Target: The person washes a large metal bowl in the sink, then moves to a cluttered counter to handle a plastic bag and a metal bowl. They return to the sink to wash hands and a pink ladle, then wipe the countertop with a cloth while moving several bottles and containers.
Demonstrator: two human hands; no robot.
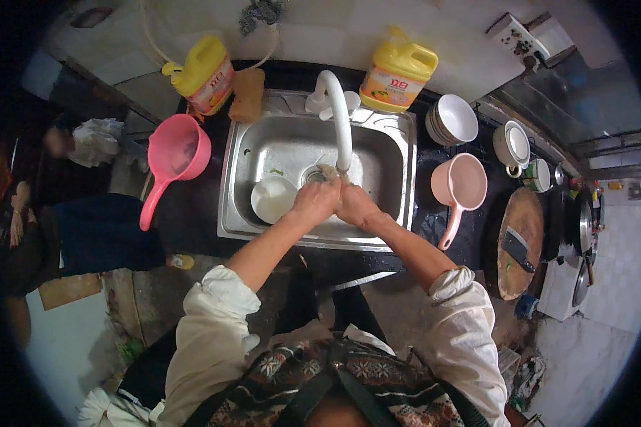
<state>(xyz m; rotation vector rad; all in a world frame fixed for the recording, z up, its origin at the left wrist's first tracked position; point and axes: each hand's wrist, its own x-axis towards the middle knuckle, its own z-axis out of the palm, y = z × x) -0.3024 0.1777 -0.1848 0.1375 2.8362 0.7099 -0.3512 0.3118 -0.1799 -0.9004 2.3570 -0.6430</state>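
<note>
Over the stainless steel sink (pixel 390 211), my left hand (pixel 316 198) and my right hand (pixel 357 204) press together, both closed on a wet greyish-brown cloth (pixel 328 172). Only a bunched end of the cloth shows above my fingers. The white faucet (pixel 343 128) curves down so that its mouth is just above the cloth. In the left part of the basin, beside my left hand, lies a white bowl (pixel 272 200). A green scrap (pixel 276 172) sits near the drain, which is partly covered by the cloth and my left hand.
A pink dipper (pixel 166 155), a sponge (pixel 247 96) and a yellow detergent jug (pixel 205 74) stand left. Right are another jug (pixel 398 74), stacked bowls (pixel 451 120), a pale pink dipper (pixel 459 181), and a cleaver (pixel 517 248) on a round chopping board (pixel 518 213). Someone's hand (pixel 18 213) shows far left.
</note>
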